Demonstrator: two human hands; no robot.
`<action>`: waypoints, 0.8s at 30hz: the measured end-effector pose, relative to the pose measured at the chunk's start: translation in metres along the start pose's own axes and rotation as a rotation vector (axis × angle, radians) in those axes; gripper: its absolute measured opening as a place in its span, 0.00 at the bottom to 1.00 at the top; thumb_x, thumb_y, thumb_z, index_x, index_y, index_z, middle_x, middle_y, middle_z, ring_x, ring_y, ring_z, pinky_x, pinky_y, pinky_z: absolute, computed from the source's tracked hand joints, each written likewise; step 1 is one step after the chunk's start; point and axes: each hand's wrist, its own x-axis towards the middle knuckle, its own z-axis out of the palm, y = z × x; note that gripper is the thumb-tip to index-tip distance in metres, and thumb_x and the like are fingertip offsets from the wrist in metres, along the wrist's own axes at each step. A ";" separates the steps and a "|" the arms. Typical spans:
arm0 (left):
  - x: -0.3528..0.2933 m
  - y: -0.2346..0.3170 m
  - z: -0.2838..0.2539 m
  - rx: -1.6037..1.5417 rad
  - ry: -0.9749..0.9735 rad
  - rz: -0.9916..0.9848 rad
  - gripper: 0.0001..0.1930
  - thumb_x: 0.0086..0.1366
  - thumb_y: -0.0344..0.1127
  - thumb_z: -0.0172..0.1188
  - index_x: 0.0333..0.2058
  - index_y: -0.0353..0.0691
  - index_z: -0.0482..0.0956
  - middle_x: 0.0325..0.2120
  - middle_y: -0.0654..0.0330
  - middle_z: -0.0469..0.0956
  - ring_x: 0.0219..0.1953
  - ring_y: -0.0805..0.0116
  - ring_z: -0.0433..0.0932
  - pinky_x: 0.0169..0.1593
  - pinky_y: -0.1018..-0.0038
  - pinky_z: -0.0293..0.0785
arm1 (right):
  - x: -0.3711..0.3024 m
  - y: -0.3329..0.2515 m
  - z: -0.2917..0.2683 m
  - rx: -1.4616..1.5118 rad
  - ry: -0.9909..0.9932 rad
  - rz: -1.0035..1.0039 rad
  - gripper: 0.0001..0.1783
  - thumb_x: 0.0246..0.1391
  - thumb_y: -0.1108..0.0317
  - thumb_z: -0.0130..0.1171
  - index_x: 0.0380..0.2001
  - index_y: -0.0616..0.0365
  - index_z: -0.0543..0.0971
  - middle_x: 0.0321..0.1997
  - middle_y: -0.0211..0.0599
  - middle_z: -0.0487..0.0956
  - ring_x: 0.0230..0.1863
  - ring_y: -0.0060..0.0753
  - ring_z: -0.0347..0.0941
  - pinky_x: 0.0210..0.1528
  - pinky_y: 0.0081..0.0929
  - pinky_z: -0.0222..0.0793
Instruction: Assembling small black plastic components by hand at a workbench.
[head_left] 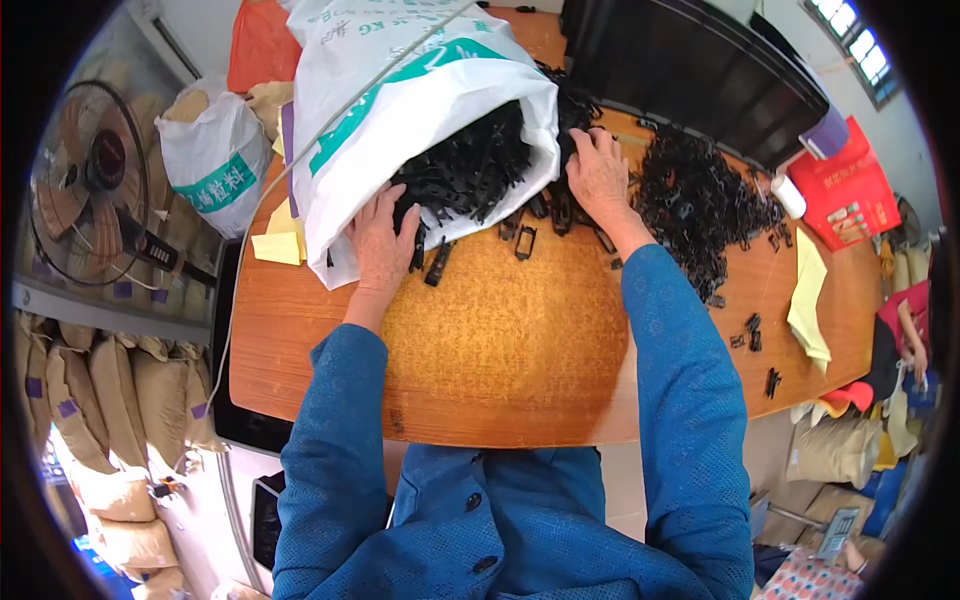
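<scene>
A large white woven sack point(395, 118) with green print lies on its side on the wooden table, its mouth toward me. Inside are many small black plastic parts point(470, 165), and some spill out at the lip. My left hand point(380, 243) rests at the left of the mouth, fingers apart, touching the rim and close to the parts. Just right of the mouth, my right hand point(600, 178) reaches over loose black parts beside the sack, its fingers bent and spread. One frame-shaped black part point(525, 242) lies in front of the opening.
A big heap of black parts point(690, 200) covers the table's right side, before a black monitor point(690, 70). Yellow paper point(808, 300), a red box point(848, 190) and a white bottle point(788, 196) lie further right. At left stand a fan point(105, 160) and another white sack point(215, 150).
</scene>
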 end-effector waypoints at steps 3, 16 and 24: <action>-0.003 0.001 -0.004 -0.043 -0.047 -0.047 0.17 0.59 0.39 0.59 0.47 0.43 0.75 0.50 0.57 0.73 0.56 0.57 0.66 0.60 0.60 0.52 | 0.024 -0.001 0.013 0.019 0.055 0.004 0.27 0.52 0.61 0.58 0.56 0.45 0.68 0.56 0.42 0.66 0.55 0.52 0.63 0.52 0.52 0.61; 0.006 -0.003 -0.003 -0.084 0.071 0.006 0.14 0.56 0.38 0.61 0.42 0.45 0.77 0.47 0.58 0.74 0.51 0.55 0.71 0.52 0.57 0.64 | 0.068 0.006 0.058 0.037 -0.336 -0.062 0.25 0.51 0.67 0.55 0.51 0.53 0.59 0.52 0.46 0.64 0.56 0.58 0.62 0.49 0.58 0.64; -0.002 -0.002 -0.002 -0.088 0.012 0.062 0.13 0.57 0.39 0.59 0.43 0.49 0.78 0.50 0.61 0.72 0.56 0.59 0.66 0.58 0.54 0.55 | 0.019 -0.008 0.031 0.114 -0.183 -0.138 0.25 0.53 0.61 0.55 0.54 0.50 0.64 0.51 0.50 0.69 0.51 0.64 0.65 0.49 0.57 0.63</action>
